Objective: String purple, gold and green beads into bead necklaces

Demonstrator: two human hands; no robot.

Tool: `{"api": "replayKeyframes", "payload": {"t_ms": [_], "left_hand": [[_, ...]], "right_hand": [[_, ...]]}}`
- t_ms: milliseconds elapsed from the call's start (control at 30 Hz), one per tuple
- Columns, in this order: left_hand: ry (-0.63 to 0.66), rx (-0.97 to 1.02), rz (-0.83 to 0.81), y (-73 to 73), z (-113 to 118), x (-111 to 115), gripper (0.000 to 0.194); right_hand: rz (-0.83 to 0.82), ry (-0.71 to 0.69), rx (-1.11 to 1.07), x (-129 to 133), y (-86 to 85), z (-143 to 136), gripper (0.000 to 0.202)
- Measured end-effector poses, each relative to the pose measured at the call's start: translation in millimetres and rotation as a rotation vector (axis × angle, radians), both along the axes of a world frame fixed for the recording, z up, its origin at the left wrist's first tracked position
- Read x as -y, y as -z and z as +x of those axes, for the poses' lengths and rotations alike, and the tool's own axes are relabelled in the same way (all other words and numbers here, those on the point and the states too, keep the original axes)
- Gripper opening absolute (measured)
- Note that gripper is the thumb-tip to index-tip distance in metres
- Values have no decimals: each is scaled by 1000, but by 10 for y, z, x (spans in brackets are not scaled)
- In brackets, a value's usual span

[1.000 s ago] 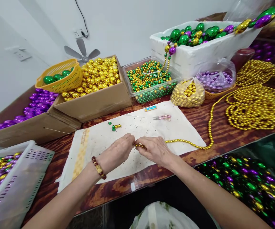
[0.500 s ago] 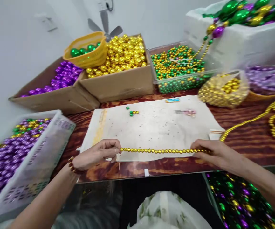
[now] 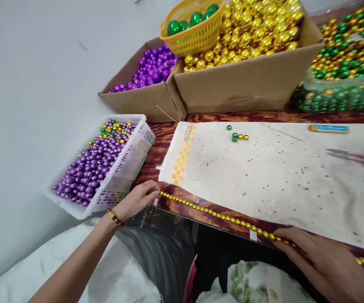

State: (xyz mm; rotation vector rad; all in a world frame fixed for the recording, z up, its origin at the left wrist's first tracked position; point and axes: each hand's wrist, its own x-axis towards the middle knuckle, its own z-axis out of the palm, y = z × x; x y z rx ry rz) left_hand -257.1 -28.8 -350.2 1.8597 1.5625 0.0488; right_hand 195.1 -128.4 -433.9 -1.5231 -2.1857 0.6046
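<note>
A string of gold beads [image 3: 213,213] is stretched between my two hands along the table's front edge. My left hand [image 3: 142,195], with a beaded bracelet [image 3: 115,217] at the wrist, pinches its left end, where thin thread shows. Around the string further right closes my right hand [image 3: 319,256]; its fingertips are partly hidden. More gold beads come out past that hand at the right edge. On the white cloth [image 3: 264,176] behind lie a few loose green beads [image 3: 235,136] and gold beads [image 3: 243,137].
A white plastic basket [image 3: 123,172] of purple beads stands at left. Cardboard boxes [image 3: 232,88] with purple and gold balls line the back, a yellow basket [image 3: 191,40] on top. A needle [image 3: 284,132], a blue-orange packet [image 3: 328,128] and scissors [image 3: 355,157] lie on the cloth.
The view has turned left. My left hand has drawn the string's end leftward, off the cloth to near the white basket, and a longer stretch now spans between my hands.
</note>
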Motion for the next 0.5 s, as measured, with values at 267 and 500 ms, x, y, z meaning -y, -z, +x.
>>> {"api": "replayKeyframes", "payload": {"t_ms": [267, 500], "left_hand": [[50, -157, 92, 464, -268, 342, 26], [54, -227, 88, 537, -314, 441, 20]], "right_hand": [[-73, -151, 90, 78, 309, -207, 33], [-69, -128, 139, 101, 415, -203, 36]]}}
